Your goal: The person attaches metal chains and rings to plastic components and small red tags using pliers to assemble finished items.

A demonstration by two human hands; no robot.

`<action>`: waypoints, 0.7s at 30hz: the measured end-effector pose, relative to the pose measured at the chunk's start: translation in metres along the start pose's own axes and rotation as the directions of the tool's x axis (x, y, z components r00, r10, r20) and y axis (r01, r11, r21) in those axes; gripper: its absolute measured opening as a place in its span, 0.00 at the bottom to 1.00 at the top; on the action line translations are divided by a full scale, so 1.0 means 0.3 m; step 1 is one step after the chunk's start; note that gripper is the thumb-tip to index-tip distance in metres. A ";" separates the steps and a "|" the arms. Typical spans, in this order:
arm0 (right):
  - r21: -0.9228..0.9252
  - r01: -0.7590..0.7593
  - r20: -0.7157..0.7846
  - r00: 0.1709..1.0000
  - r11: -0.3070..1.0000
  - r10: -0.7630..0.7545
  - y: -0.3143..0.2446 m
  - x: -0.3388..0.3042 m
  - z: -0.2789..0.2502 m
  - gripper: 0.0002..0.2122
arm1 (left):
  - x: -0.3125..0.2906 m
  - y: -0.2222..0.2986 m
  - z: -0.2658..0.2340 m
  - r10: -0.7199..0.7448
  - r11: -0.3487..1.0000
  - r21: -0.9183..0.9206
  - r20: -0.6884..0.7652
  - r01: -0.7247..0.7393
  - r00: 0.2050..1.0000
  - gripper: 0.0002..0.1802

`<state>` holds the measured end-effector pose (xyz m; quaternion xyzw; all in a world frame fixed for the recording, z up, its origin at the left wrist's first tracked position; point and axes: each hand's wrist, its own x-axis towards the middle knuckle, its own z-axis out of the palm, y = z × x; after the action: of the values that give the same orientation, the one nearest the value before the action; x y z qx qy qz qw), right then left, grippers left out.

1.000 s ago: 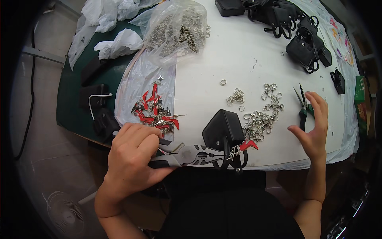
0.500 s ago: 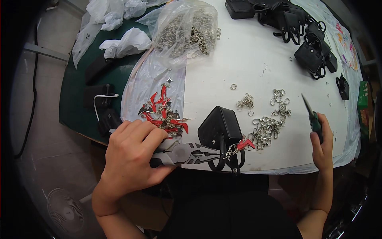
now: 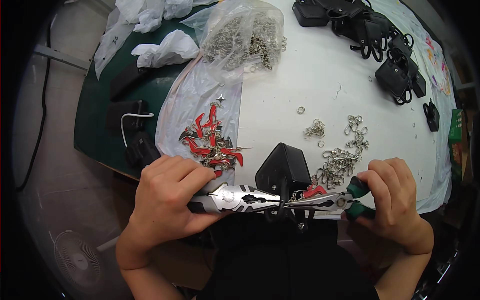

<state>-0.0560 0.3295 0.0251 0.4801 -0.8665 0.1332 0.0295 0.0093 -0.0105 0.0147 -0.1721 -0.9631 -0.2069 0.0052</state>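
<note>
My left hand (image 3: 170,197) is closed round grey-and-black combination pliers (image 3: 235,198). My right hand (image 3: 395,200) grips green-handled needle-nose pliers (image 3: 322,202), its fingers round the spread handles. Both tool tips meet at a short silver chain beside the black strap of a small boxy black pouch (image 3: 284,165). A red high-heel-shaped charm (image 3: 315,191) hangs on that chain, just above the right pliers' jaws. Whatever link sits between the tips is too small to make out. The pouch stands at the table's near edge, its strap hanging toward me.
Left of the pouch lies a pile of red shoe charms (image 3: 212,145) on plastic sheeting. To its right are silver clasps (image 3: 340,165) and rings (image 3: 315,129). A clear bag of chains (image 3: 240,40) stands at the back, several black pouches (image 3: 370,30) at the far right.
My right hand has come in from the right, bringing the green-handled pliers to the chain at the left pliers' tips. The whole view has shifted slightly.
</note>
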 end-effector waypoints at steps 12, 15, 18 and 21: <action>0.259 -0.136 0.051 0.991 0.956 0.127 -0.051 -0.024 0.031 0.32 | -0.013 -0.016 0.050 0.105 0.994 0.048 -0.179 -0.098 0.978 0.24; 0.285 -0.132 0.067 0.991 0.949 0.118 -0.035 -0.026 0.042 0.32 | -0.011 -0.010 0.049 0.090 0.995 0.065 -0.176 -0.079 0.980 0.24; 0.268 -0.089 0.004 0.996 0.959 0.091 -0.010 -0.024 0.063 0.31 | -0.010 -0.001 0.053 0.047 0.999 0.025 -0.157 -0.044 0.986 0.24; 0.244 -0.039 -0.037 0.998 0.969 0.050 0.007 -0.023 0.073 0.31 | -0.013 0.010 0.056 0.000 0.999 -0.039 -0.128 -0.005 0.992 0.25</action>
<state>-0.0523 0.3306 0.0022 0.4575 -0.8534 0.2492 -0.0138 0.0150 -0.0025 0.0004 -0.1600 -0.9562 -0.2364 0.0641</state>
